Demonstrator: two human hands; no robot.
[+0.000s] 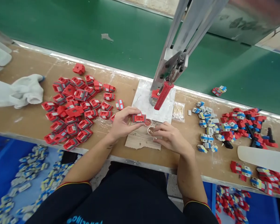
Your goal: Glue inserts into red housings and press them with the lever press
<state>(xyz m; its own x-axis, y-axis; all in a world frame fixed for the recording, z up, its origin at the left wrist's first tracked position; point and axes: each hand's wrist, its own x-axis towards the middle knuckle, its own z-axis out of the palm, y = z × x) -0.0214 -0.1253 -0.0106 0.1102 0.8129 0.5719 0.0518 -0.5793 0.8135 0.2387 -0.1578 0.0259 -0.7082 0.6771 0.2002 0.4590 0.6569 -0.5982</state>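
Note:
My left hand [121, 124] is closed on a red and grey plastic toy part [139, 118], its recessed side facing up. My right hand [172, 137] is pinched round a thin stick, apparently a cotton swab, mostly hidden by the fingers. Those fingertips are over a small round white-rimmed lid or dish [151, 130]. Beside it sits a small round container with red contents [148, 122]. Both lie by a torn piece of cardboard [140, 140]. A bag of cotton swabs [178, 111] is on the table, right of a white marbled plate [141, 96].
A metal press with a red handle [164, 95] stands just ahead. Many red parts [74, 110] are heaped left; blue-and-white parts [206, 119] and red assemblies [242, 124] lie right. A green conveyor belt [72, 34] runs behind the table. Blue bins of parts [2, 155] flank me below.

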